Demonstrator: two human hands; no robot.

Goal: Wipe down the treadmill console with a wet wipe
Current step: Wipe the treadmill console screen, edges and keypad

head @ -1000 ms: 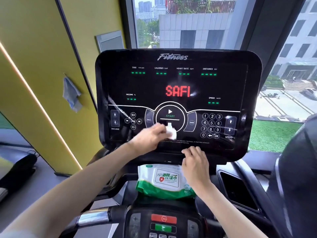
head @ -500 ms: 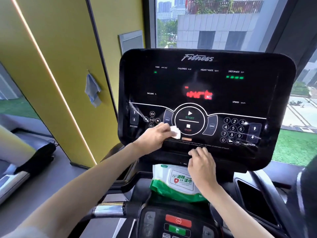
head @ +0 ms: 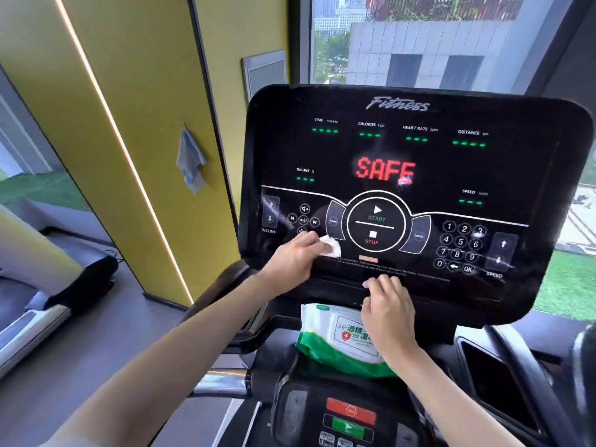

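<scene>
Treadmill console [head: 419,162]: large black panel, powered on, red "SAFE" readout fully lit now; half a second back it was a smear of red. Green dashes show under time, calories, heart rate, distance. From my remote seat the console sits further right in frame than a second ago, so the head has turned left; the panel itself has not moved.

Pack of wet wipes [head: 335,337]: green and white, lying on the ledge just below the console, same place as before.

Left hand [head: 295,258]: fingers pinched on the folded white wet wipe [head: 332,248], pressing it to the lower panel just left of the PROG key [head: 333,221]. A second ago the wipe was under the STOP square [head: 372,234], so the stroke has travelled leftward along the bottom strip, toward the media buttons.

Right hand [head: 388,309]: fingers loosely curled, holding nothing, tips resting on the console's bottom edge, partly over the pack. Unchanged; I read it as bracing.

Judgement: the lower centre looks covered and the lower left is in progress. Streaks remain by the incline keys [head: 270,211] and near the speed arrows [head: 503,250]; the upper display looks untouched. Early-to-middle stage.
</scene>
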